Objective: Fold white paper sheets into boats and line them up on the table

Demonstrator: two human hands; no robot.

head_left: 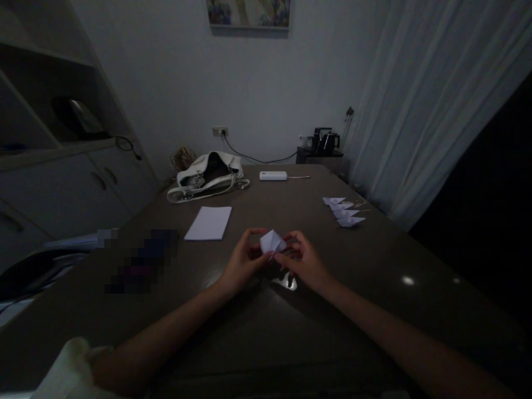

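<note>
Between my hands, a little above the table [266, 332], is a small piece of folded white paper [272, 242] with a pointed top. My left hand [244, 259] grips its left side, thumb in front and fingers behind. From the right, my right hand [305, 261] pinches its lower front corner, with the thumb near the left thumb. Several folded paper boats [344, 213] stand in a row at the right side of the table. A stack of white paper [208, 223] lies flat to the left of my hands.
A white handbag [210, 172] rests at the back left. Near the far edge lies a white power bank [273, 175] with a short cable. A blurred-out dark object [145, 260] is on the left. Beyond the table stands a black kettle [329, 142], beside a curtain [399, 111].
</note>
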